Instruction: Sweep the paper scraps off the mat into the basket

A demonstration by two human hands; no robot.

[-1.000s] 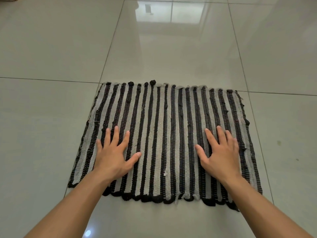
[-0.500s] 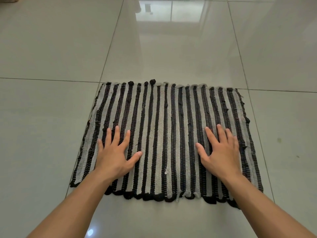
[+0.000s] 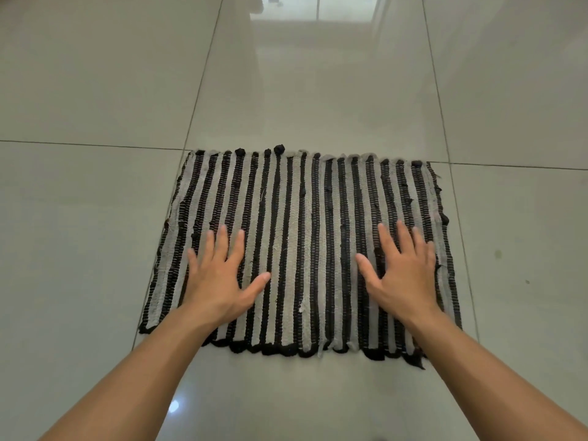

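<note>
Left hand [image 3: 219,281] flat on mat [image 3: 302,218], fingers straight and spread. Right hand [image 3: 404,275] likewise, holding nothing. Mat flat on floor [image 3: 95,90].

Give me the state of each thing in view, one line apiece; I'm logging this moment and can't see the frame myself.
mat: spread flat on the floor, stripes running away from the person, no paper scraps visible on it.
left hand: open, fingers spread, palm down on the mat's near left part.
right hand: open, fingers spread, palm down on the mat's near right part.
tiled floor: glossy, reflecting light.
basket: not in view.
</note>
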